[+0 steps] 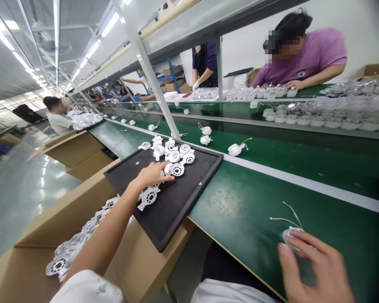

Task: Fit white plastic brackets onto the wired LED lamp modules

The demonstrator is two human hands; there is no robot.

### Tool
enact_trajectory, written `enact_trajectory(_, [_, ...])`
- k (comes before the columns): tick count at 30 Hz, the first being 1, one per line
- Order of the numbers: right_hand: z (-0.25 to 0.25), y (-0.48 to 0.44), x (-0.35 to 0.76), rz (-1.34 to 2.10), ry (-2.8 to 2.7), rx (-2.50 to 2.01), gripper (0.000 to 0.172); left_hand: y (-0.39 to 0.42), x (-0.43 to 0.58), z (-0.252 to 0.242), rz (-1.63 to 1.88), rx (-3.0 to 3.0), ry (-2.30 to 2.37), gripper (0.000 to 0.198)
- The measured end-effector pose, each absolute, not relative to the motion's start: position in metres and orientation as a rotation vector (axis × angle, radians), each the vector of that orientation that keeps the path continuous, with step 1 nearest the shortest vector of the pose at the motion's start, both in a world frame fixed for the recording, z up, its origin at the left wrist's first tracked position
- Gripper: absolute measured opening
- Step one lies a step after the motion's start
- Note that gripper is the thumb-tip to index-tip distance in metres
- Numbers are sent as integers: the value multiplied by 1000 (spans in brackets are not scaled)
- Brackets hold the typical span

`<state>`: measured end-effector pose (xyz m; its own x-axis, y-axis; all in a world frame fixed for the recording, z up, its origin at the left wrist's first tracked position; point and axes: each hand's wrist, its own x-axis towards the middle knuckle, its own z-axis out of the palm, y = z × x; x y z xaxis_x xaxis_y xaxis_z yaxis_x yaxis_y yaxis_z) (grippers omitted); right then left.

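My left hand [151,174] reaches over a black tray [189,202], thumb and fingers closed about a white round plastic part [177,169] with a slotted ring face. More such parts, including one group [173,155] behind my fingers and another piece [149,196] near my wrist, lie on the tray. On the green bench at the right, my right hand [318,261] has its thumb and fingers around a white round housing [289,232] with thin wires sticking up. My fingers cover much of that housing.
A cardboard box [28,235] holding several white parts [82,235] stands below the tray at left. Wired housings [236,149] lie along the green belt [271,151] past a white strip [303,182]. A slanted metal post [154,80] rises behind the tray. Co-workers [316,54] sit opposite.
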<state>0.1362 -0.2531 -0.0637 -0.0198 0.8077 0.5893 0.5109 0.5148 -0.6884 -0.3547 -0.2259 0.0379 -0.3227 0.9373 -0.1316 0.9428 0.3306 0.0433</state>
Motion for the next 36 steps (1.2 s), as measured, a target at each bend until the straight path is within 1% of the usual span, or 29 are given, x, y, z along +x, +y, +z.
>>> enact_trajectory(1, [-53,-252,111,415,-1764,-1026,21,-232,-347,37,-66,1788,2431,83])
enact_trajectory(3, [-31,-241,51,645,-1943,-875,30,-245,-333,34,-60,1856,2398,73])
enact_trajectory(5, [-16,-220,-13,746,-2184,-812,49,-257,-323,30,-39,1904,2379,69])
enact_trajectory(8, [-10,-185,-90,812,-2503,-688,89,-267,-317,22,22,1981,2350,66])
enact_trajectory(9, [-11,-176,-107,831,-2530,-672,90,-268,-318,19,48,2006,2340,65])
enact_trajectory(10, [-12,-170,-119,846,-2549,-663,86,-268,-318,18,77,2029,2333,63])
enact_trajectory(14, [-9,-163,-117,853,-2471,-724,53,-272,-309,27,252,2095,2393,58])
enact_trajectory(16, [-3,-166,-86,835,-2398,-812,43,-279,-286,34,448,2181,2436,56])
enact_trajectory(18, [1,-171,-37,857,-2296,-896,38,-286,-248,31,707,2266,2362,56])
enact_trajectory(20, [1,-180,24,953,-2123,-949,37,-291,-200,13,889,2280,2174,59])
enact_trajectory(22, [-4,-193,87,963,-1896,-1045,39,-291,-150,-17,915,2264,2007,59])
enact_trajectory(24, [-12,-210,143,803,-1759,-1267,45,-285,-108,-49,804,2291,1935,55])
enact_trajectory(26, [-21,-229,187,555,-1787,-1546,58,-274,-83,-73,625,2344,1881,52])
enact_trajectory(27, [-26,-237,205,445,-1845,-1663,62,-267,-79,-79,541,2369,1844,51])
enact_trajectory(29, [-33,-251,231,289,-1965,-1791,59,-253,-82,-82,452,2404,1790,43])
enact_trajectory(31, [-39,-262,251,227,-2010,-1784,56,-242,-92,-74,448,2451,1775,37])
enact_trajectory(34, [-48,-274,275,181,-1907,-1780,58,-235,-89,-58,602,2517,1789,40])
enact_trajectory(36, [-55,-278,292,150,-1829,-1910,59,-231,-69,-52,760,2489,1723,43])
